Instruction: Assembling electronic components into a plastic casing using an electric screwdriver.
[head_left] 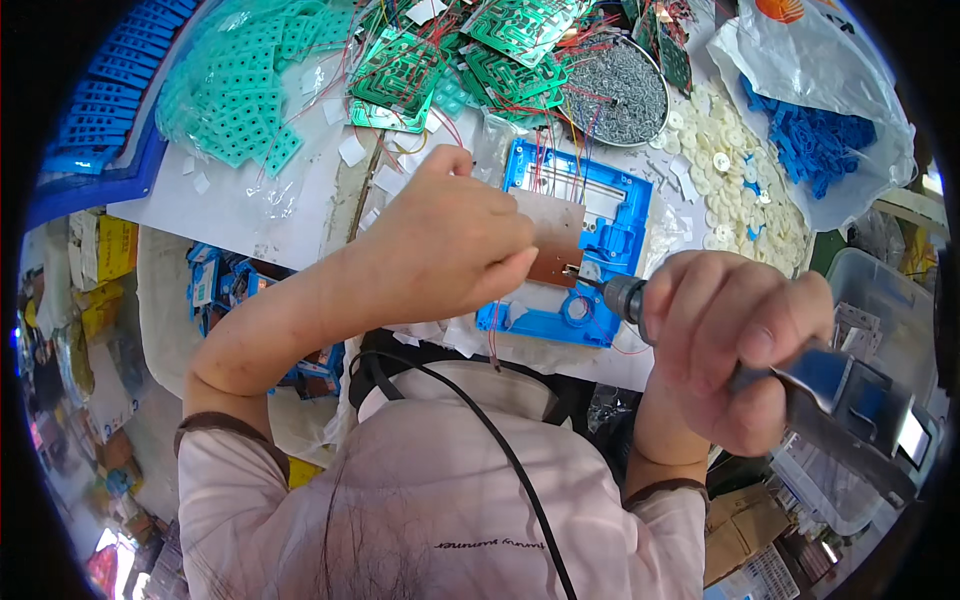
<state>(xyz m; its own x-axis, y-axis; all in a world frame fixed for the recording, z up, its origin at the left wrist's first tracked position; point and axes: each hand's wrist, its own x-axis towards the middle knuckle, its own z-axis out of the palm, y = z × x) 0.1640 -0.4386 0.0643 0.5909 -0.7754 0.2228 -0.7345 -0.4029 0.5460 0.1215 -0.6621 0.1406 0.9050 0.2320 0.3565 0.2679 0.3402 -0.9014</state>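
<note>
My right hand (735,335) is wrapped round a power screwdriver (628,298) with a metal chuck. Its thin bit points left, its tip over the lower right part of a brown circuit board (556,238). That board lies in a blue plastic housing (625,240) on the bench. My left hand (450,235) is closed, with thumb and fingers against the board's left side; whatever they pinch is hidden. Thin red wires run from the housing's upper end.
Green circuit boards (400,75) with wires are heaped at the back, beside a round tray of screws (610,95). White round pieces (740,165) and a bag of blue parts (815,130) lie right. Teal sheets (235,95) and stacked blue parts (115,85) are left.
</note>
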